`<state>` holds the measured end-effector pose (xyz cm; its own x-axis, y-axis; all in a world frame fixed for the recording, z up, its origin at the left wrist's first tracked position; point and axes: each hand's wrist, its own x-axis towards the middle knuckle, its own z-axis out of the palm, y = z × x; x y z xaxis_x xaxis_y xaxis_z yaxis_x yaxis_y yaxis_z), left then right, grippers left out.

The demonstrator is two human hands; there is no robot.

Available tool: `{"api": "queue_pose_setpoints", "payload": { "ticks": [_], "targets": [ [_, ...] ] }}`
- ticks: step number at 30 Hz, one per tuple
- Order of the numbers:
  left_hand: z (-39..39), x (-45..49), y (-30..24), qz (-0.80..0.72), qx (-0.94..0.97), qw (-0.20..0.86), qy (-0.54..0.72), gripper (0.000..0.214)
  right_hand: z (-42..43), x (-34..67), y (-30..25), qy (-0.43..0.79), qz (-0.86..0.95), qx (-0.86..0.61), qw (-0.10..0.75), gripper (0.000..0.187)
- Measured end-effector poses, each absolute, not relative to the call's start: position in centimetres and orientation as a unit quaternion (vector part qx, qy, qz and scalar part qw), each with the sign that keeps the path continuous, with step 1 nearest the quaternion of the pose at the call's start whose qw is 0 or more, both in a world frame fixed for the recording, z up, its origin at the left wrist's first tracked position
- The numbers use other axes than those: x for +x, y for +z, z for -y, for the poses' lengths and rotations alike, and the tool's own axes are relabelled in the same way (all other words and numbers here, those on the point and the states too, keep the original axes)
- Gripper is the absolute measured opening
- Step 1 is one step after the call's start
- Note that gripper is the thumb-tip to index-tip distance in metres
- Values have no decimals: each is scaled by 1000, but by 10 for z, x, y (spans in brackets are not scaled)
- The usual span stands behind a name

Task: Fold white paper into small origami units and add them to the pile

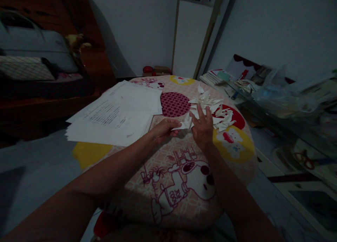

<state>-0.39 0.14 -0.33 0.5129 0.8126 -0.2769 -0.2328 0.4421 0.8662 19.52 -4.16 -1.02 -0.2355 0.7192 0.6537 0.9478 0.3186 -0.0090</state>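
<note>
My left hand [164, 128] pinches a small folded white paper piece [183, 125] against the patterned cushion surface [168, 164]. My right hand [202, 126] meets the same piece from the right, thumb and lower fingers on it, upper fingers stretched up. Just behind my right hand lies a heap of several folded white paper pieces [213, 108]. A stack of printed white sheets [118, 112] rests to the left of my left hand.
The cushion shows a cartoon dog print [181, 185] and coloured circles. A glass table [276, 105] at the right carries books, plastic bags and clutter. A dark wooden bench with bags [34, 63] stands at the left. A white door [192, 34] is behind.
</note>
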Motion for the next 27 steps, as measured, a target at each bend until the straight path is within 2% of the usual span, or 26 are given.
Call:
{"api": "queue_pose_setpoints", "payload": {
  "ticks": [3, 6, 8, 11, 13, 16, 22, 27],
  "targets": [
    [-2, -4, -5, -349, 421, 772, 324, 14, 40, 194, -14, -186, 780, -544, 246, 36],
    [-3, -6, -5, -348, 486, 723, 346, 8, 40, 193, -16, -152, 794, -555, 197, 32],
    [-3, -7, -3, -356, 568, 635, 384, 15, 41, 193, -15, -145, 793, -565, 177, 34],
    [1, -8, 2, -363, 719, 439, 399, 20, 44, 189, -11, -146, 792, -572, 154, 37],
    [6, -8, 7, -360, 798, 323, 359, 20, 45, 186, -9, -144, 788, -585, 129, 38],
    [17, -6, 13, -358, 870, 223, 257, 25, 47, 181, -8, -140, 771, -614, 92, 38],
    [28, 0, 19, -415, 891, 119, 138, 29, 52, 176, -7, -114, 756, -642, 55, 34],
    [20, 4, 10, -470, 874, 92, 83, 29, 56, 166, -5, -112, 773, -623, 39, 34]
  ]
}}
